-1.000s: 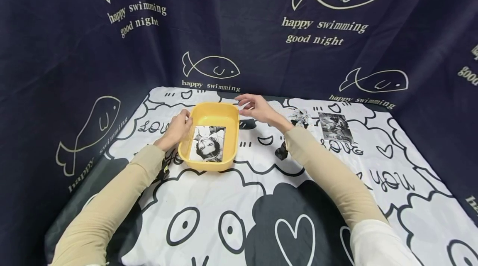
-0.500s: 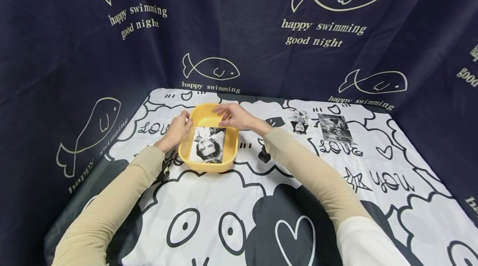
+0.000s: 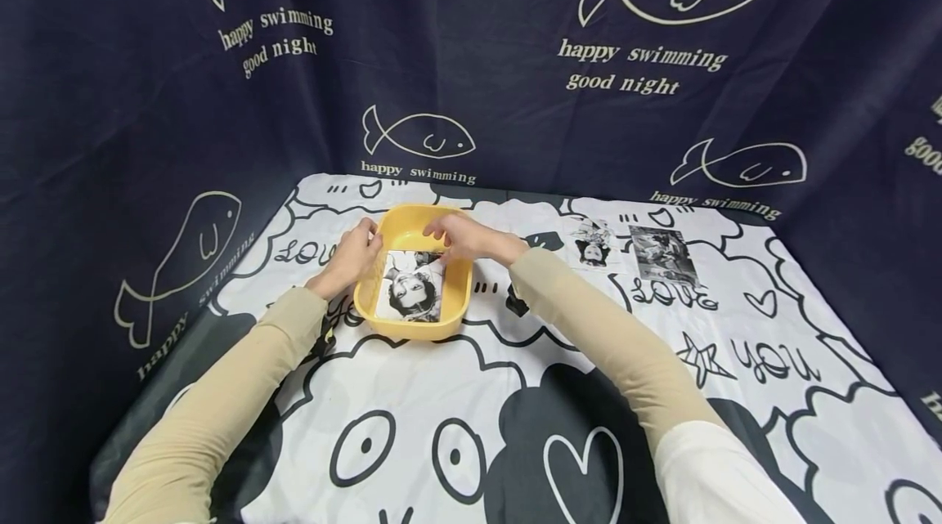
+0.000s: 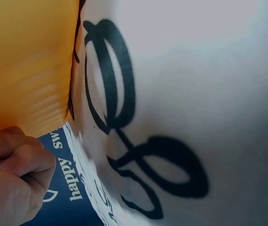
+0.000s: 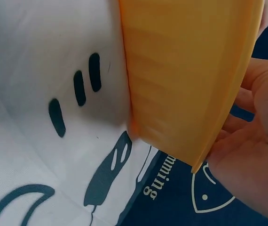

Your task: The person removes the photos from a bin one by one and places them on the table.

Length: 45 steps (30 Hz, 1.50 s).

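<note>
A yellow plastic basin (image 3: 412,329) stands on the patterned cloth. In it lies a black-and-white photo print (image 3: 409,288) of a person. My left hand (image 3: 353,254) grips the basin's left rim; in the left wrist view, curled fingers (image 4: 19,157) show at the basin wall. Reaching over the right rim, my right hand (image 3: 467,238) has bent fingers inside the basin, with the thumb at the print's upper right corner. The right wrist view shows this hand beside the rim, its fingertips hidden behind the basin wall, so whether they pinch the print is unclear.
Two more black-and-white prints lie on the cloth to the right: a pale print (image 3: 592,244) and a darker print (image 3: 664,256). A dark blue curtain (image 3: 515,115) with fish drawings hangs behind and at both sides of the cloth-covered surface (image 3: 434,393).
My right hand has moved left from outside the basin's right rim to inside it, then down toward the print's upper right corner. The left hand has stayed on the rim.
</note>
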{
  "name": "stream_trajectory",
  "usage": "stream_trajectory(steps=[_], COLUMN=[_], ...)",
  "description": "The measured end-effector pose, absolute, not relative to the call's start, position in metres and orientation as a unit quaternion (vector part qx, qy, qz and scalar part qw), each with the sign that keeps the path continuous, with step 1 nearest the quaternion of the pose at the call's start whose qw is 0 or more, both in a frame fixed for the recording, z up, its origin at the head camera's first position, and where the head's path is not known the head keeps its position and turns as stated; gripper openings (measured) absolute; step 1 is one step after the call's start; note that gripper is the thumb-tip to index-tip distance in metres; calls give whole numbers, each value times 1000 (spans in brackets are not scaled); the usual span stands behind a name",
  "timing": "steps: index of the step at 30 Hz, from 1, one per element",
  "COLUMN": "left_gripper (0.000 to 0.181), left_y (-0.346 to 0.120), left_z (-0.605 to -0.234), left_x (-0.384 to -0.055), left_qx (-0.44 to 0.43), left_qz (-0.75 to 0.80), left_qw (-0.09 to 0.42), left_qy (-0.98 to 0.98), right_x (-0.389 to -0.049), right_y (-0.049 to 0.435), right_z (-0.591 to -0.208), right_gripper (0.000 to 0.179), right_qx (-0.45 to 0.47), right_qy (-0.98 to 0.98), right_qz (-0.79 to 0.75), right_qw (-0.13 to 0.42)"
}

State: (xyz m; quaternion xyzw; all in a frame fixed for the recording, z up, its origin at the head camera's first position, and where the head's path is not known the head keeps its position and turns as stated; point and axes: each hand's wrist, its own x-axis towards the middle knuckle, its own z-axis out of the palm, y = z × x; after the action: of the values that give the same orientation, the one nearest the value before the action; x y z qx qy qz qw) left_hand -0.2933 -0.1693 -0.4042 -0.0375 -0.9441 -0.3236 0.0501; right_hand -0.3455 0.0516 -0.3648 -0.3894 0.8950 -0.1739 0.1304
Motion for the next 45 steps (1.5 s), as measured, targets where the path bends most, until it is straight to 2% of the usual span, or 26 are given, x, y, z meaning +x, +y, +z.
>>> stream_trajectory(steps=[9,16,19,25,30,45], left_gripper=[22,22,22,21,19,21], left_y=[-171,-170,-170,-171,-171,-170], left_z=[-404,-404,-405,-406,-405,-405], left_x=[-295,-294,-295,-295,-292,-294], left_qx=[-42,-40,-39,-45,-52,-43], left_qz=[-323,-322,-319,-323,-333,-315], left_qw=[54,48,49,55,58,59], left_qy=[-944,-945,-946,-944,-940,-946], right_x=[-345,-341,-341,-342,-342,-340], right_y=[42,38,38,35,34,34], right_z=[-364,-362,-363,-366,-368,-365], right_gripper=[71,78,75,53,47,63], right_qx=[-333,-323,-323,-340,-354,-354], right_qy=[919,924,924,921,917,914], right_qz=[-89,-38,-23,8,19,20], right_qw=[190,202,202,189,182,197])
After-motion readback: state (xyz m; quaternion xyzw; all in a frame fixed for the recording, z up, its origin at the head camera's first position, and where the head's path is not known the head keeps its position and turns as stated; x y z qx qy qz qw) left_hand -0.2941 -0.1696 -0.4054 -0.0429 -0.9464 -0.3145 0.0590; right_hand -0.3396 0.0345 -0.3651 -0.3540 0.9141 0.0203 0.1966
